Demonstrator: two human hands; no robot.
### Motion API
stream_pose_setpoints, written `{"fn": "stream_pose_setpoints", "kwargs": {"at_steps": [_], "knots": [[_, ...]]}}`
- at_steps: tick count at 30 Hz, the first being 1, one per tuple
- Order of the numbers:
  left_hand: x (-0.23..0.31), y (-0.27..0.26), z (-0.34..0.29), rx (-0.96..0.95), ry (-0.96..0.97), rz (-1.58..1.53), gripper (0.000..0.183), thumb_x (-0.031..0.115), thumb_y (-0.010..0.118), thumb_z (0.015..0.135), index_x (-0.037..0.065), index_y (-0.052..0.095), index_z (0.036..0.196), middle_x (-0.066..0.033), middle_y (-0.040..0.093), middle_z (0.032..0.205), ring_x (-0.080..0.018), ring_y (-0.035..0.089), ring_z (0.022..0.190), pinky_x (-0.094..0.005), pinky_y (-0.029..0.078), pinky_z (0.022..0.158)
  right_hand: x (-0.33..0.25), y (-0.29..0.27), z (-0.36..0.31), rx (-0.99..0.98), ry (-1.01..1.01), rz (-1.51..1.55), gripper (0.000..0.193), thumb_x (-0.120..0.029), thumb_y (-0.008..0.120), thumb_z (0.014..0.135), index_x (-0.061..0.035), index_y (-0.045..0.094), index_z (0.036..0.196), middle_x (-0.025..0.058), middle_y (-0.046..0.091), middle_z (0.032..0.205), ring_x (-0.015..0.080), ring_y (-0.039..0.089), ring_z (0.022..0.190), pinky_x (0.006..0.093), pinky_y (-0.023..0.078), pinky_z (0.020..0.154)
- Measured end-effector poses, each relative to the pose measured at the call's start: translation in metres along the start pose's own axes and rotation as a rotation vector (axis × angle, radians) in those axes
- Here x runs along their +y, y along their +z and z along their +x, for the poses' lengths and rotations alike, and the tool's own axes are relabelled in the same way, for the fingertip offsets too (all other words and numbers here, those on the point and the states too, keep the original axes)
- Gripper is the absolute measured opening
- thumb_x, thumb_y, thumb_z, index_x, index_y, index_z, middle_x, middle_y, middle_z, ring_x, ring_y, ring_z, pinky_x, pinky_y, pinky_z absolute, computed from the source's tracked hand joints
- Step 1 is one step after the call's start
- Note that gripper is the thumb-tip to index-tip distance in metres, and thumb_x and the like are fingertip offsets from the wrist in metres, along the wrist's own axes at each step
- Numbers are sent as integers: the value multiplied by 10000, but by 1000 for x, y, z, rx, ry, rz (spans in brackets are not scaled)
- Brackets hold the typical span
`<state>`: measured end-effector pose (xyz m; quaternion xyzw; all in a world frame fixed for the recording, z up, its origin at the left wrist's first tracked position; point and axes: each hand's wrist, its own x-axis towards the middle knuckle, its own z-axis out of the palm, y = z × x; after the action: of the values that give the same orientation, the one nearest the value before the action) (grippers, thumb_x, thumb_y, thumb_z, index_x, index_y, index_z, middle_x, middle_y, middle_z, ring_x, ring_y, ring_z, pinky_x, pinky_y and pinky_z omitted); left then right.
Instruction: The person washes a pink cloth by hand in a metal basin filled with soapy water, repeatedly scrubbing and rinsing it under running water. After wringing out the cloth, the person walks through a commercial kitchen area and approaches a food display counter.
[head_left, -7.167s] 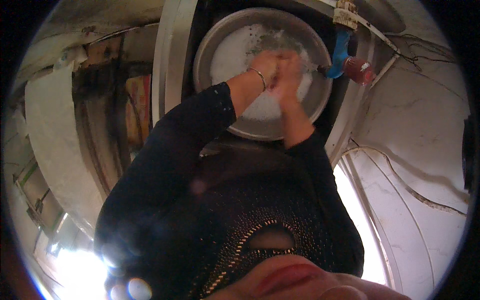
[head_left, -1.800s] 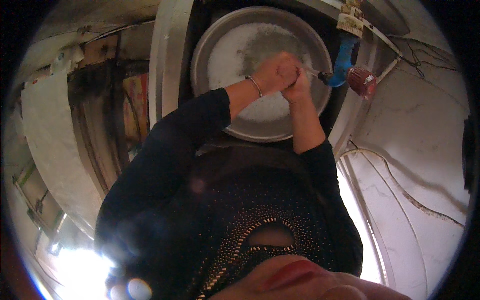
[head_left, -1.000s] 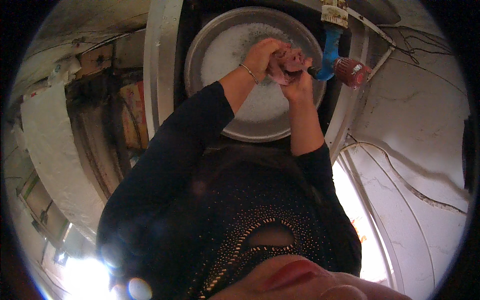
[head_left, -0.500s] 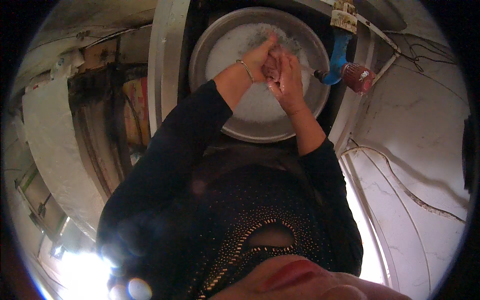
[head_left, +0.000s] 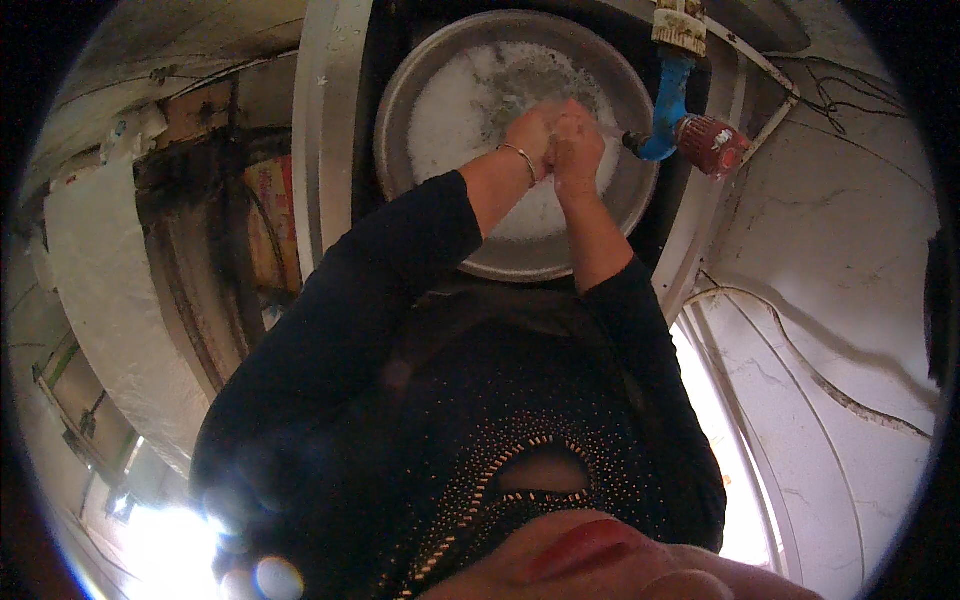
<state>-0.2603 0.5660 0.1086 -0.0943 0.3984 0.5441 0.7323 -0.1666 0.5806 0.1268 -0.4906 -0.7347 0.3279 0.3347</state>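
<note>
Both my hands are over a round metal basin (head_left: 400, 150) of white, foamy water. My left hand (head_left: 530, 135), with a bracelet at the wrist, presses closed against my right hand (head_left: 578, 145). The right hand's fingers are curled, also closed. Whatever lies between the palms is hidden. Just to the right is a blue tap (head_left: 672, 105), its dark spout end pointing toward my hands, with a stream of water apparently reaching them.
A red tap handle (head_left: 712, 145) juts out beyond the basin's right rim. Metal frame bars (head_left: 330, 130) flank the basin. At the right a hose (head_left: 830, 385) runs along the pale wall. A whitish sheet-covered panel (head_left: 110, 280) stands to the left.
My hands were parted around a wrinkled pinkish thing; now they are closed together and it is out of sight. The left wrist has shifted right and turned.
</note>
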Motion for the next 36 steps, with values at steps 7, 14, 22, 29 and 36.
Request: {"fn": "stream_pose_setpoints", "kwargs": {"at_steps": [7, 14, 22, 29, 36], "knots": [[14, 18, -31, 247, 376, 1090, 298, 352, 496, 951, 103, 649, 1010, -63, 650, 880, -189, 627, 823, -342, 499, 716, -28, -11, 5, 188, 969, 1012, 252, -273, 562, 920, -59, 605, 1045, 45, 614, 913, 181, 590, 751, 317, 477, 603], [40, 21, -35, -64, 28, 105, 393, 418, 446, 967, 80, 644, 994, -84, 677, 944, -222, 653, 804, -356, 508, 643, -57, -63, 2, -118, 604, 999, 430, -329, 567, 921, -73, 513, 1262, 62, 567, 1148, 186, 543, 1008, 355, 432, 872], [60, 23, -14, -734, -252, -497, 341, 407, 459, 985, 98, 602, 989, -58, 666, 941, -201, 665, 760, -318, 527, 610, -102, -161, 23, 41, 250, 670, 517, -277, 525, 942, -44, 407, 1388, 96, 516, 1313, 200, 492, 1174, 344, 366, 986], [51, 33, -32, -280, -11, -96, 452, 530, 417, 969, 126, 608, 1034, -110, 653, 930, -246, 656, 872, -289, 451, 530, -163, -208, 32, -179, -113, 476, 499, -163, 529, 929, -32, 404, 1394, 116, 491, 1354, 229, 493, 1209, 362, 359, 1042], [49, 53, -61, -543, -116, -19, 603, 642, 314, 955, 147, 608, 1137, -167, 646, 1131, -327, 644, 948, -377, 495, 568, -195, -212, 44, -240, -295, 26, 465, -94, 572, 906, -31, 455, 1352, 130, 521, 1323, 247, 528, 1193, 348, 373, 1034]]}}
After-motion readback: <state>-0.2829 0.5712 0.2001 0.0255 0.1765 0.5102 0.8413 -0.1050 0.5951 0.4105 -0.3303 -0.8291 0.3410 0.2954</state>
